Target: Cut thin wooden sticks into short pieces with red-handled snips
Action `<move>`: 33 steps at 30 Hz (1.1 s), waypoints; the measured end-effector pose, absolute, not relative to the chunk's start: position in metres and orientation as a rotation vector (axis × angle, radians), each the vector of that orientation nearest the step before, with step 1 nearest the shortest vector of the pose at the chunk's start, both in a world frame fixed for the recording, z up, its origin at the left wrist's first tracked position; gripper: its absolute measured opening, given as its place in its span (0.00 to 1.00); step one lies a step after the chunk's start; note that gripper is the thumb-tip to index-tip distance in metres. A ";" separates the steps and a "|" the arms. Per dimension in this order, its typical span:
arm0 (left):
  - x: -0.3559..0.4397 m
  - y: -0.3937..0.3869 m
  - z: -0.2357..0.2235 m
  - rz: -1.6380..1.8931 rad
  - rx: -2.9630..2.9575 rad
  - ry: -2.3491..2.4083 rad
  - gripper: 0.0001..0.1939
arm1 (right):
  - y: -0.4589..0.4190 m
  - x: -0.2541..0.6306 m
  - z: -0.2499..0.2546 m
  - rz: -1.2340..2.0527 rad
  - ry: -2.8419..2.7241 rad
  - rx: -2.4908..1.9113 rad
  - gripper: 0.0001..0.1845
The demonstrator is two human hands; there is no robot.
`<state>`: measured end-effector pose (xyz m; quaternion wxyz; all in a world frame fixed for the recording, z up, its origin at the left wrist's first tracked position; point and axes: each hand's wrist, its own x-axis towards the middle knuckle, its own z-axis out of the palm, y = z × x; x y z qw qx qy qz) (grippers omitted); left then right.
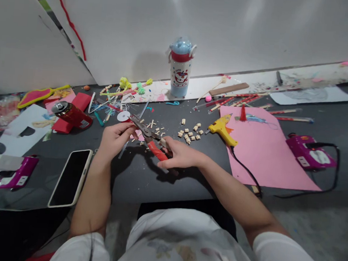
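Note:
In the middle of the dark table, my right hand (pixel 179 153) is closed round the red handles of a pair of pliers (pixel 157 150). The metal jaws point up and left, towards my left hand (pixel 119 138). That hand's fingers are pinched together beside the jaw tips; what they hold is too small or hidden to name. Under and around the pliers lie small cut wooden bits (pixel 152 124). More short wooden pieces (pixel 188 136) are gathered in a loose group just right of the pliers.
A yellow glue gun (pixel 223 128) rests partly on a pink sheet (pixel 260 154), its cord running right. A water bottle (pixel 180 68) stands at the back. On the left are a tipped red can (pixel 71 114) and a phone (pixel 70 177). A purple power strip (pixel 310 152) lies right.

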<state>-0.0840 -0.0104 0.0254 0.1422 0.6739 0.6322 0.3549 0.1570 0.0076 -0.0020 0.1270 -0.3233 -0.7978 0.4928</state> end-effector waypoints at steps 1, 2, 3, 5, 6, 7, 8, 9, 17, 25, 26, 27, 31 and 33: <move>-0.083 -0.009 0.023 1.020 2.027 1.841 0.15 | 0.008 0.156 -0.003 1.436 -2.295 -0.959 0.32; -0.081 -0.008 0.020 1.050 2.125 1.873 0.15 | 0.008 0.156 -0.004 1.438 -2.261 -0.975 0.32; -0.079 -0.008 0.018 1.109 2.223 1.908 0.15 | 0.008 0.155 -0.005 1.442 -2.223 -0.990 0.32; -0.076 -0.008 0.014 1.275 2.361 1.949 0.16 | 0.009 0.153 -0.006 1.457 -2.132 -1.015 0.32; -0.073 -0.009 0.012 1.343 2.385 1.931 0.15 | 0.009 0.152 -0.007 1.468 -2.084 -1.026 0.31; -0.071 -0.011 0.011 1.381 2.375 1.895 0.14 | 0.009 0.151 -0.008 1.481 -2.034 -1.035 0.30; -0.068 -0.012 0.010 1.386 2.331 1.849 0.13 | 0.008 0.150 -0.009 1.497 -1.987 -1.037 0.30; -0.064 -0.014 0.008 1.359 2.257 1.786 0.13 | 0.008 0.149 -0.010 1.514 -1.942 -1.029 0.29; -0.031 -0.013 -0.009 1.009 1.607 1.058 0.34 | 0.003 0.141 -0.014 1.614 -1.804 -0.851 0.28; -0.032 -0.014 -0.019 1.008 1.455 0.953 0.29 | 0.002 0.138 -0.014 1.686 -1.801 -0.785 0.38; -0.033 -0.014 -0.019 1.012 1.457 0.950 0.28 | 0.002 0.138 -0.015 1.680 -1.803 -0.776 0.38; -0.033 -0.014 -0.020 1.013 1.460 0.949 0.28 | 0.002 0.138 -0.016 1.678 -1.804 -0.762 0.38; -0.032 -0.015 -0.018 1.012 1.457 0.961 0.28 | 0.001 0.138 -0.019 1.674 -1.805 -0.716 0.39; -0.032 -0.016 -0.017 1.016 1.456 0.957 0.28 | 0.001 0.138 -0.020 1.681 -1.803 -0.698 0.39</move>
